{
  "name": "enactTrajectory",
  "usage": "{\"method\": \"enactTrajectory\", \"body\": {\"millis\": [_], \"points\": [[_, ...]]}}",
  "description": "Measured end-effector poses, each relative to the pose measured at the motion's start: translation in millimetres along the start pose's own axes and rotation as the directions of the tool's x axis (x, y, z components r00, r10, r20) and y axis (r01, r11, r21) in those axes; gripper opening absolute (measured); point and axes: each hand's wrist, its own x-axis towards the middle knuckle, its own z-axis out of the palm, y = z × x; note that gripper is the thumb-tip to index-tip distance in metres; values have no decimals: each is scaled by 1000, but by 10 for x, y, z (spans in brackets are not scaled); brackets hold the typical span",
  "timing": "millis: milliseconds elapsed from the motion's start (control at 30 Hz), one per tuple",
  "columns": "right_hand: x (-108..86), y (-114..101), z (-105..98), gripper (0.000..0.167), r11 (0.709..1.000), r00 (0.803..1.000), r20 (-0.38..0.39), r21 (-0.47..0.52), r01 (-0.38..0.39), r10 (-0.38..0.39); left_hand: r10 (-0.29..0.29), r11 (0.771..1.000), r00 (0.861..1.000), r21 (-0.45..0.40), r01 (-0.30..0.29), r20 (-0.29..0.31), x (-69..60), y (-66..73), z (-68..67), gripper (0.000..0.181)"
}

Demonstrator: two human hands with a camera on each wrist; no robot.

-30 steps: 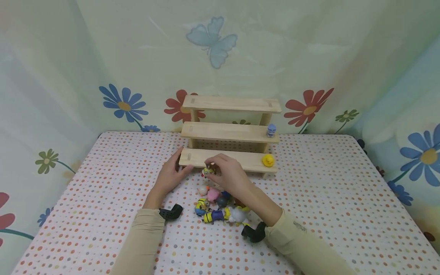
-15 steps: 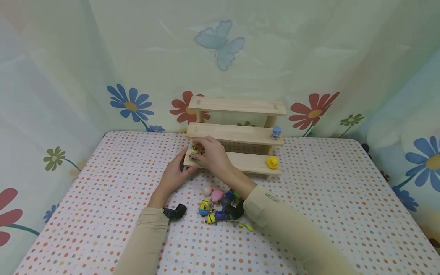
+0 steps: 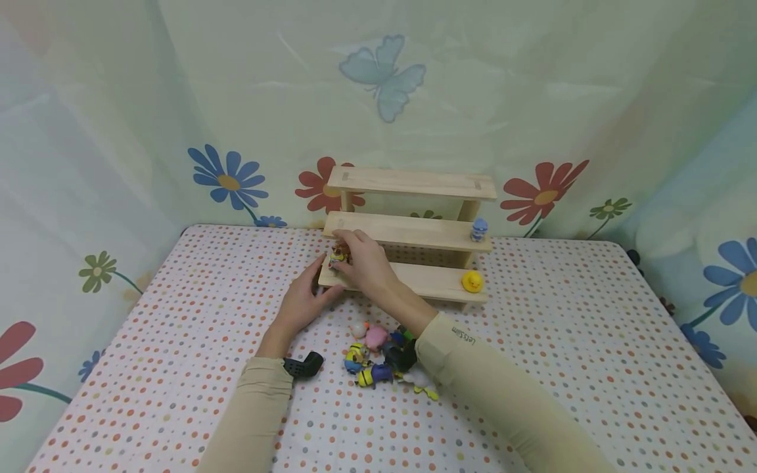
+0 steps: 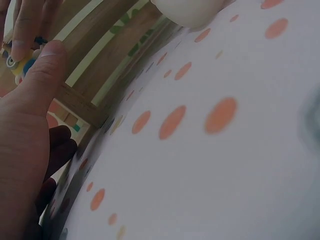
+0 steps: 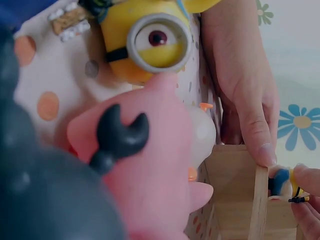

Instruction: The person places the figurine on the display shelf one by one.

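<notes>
Between the thumb and fingers of my right hand [image 3: 368,268] is a small yellow figure [image 3: 338,255], upright at the left end of the lowest step of the wooden shelf [image 3: 408,278]. My left hand [image 3: 301,301] grips that step's left end, its thumb at the front edge. In the right wrist view the figure [image 5: 281,182] shows a blue part and stands against the board, with the left thumb close by. A yellow duck [image 3: 472,281] sits at the lowest step's right end, and a blue figure [image 3: 479,229] stands at the middle step's right end.
Several toys lie in a pile on the dotted table [image 3: 177,368] in front of the shelf, among them a pink one [image 3: 376,337] and a yellow-and-purple one [image 3: 375,375]. My right forearm passes just right of the pile. A patterned curtain hangs behind.
My right hand has carried the yellow figure from in front of the shelf up and left onto the lowest step. My left hand keeps its grip on the step; the whole view has shifted slightly.
</notes>
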Motion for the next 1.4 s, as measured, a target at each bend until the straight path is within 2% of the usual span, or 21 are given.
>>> {"method": "enactTrajectory", "body": {"millis": [400, 567, 700, 800, 867, 1000, 1067, 1167, 1400], "points": [[4, 23, -27, 60, 1000, 1000, 2, -9, 10, -10, 12, 1000, 1000, 9, -12, -4, -10, 10, 2, 89], [-34, -10, -188, 55, 999, 999, -12, -23, 44, -45, 18, 1000, 1000, 20, -18, -16, -3, -7, -6, 87], [-193, -14, -367, 40, 998, 997, -32, 0, 64, -64, 6, 1000, 1000, 19, -5, -16, 18, -3, -24, 88], [-375, -6, -422, 26, 998, 998, 29, -10, 61, -60, -8, 1000, 1000, 21, 8, -11, 29, -10, -45, 90], [-492, -1, -396, 23, 997, 990, 128, -43, 61, -55, -15, 1000, 1000, 25, 16, -11, 30, -22, -60, 90], [-679, 5, -259, 31, 991, 941, 339, -120, 54, -10, -28, 999, 1000, 25, 28, -13, 26, -37, -77, 91], [-751, 8, -185, 36, 987, 919, 393, -157, 40, 25, -27, 999, 1000, 22, 27, -10, 23, -36, -73, 91], [-831, 7, -108, 38, 983, 915, 398, -181, 10, 64, -20, 1000, 1000, 15, 20, -3, 12, -20, -56, 91], [-950, 20, -20, 36, 978, 939, 330, -205, -27, 94, -20, 1000, 1000, 6, 20, 3, -21, 25, -4, 89]]}}
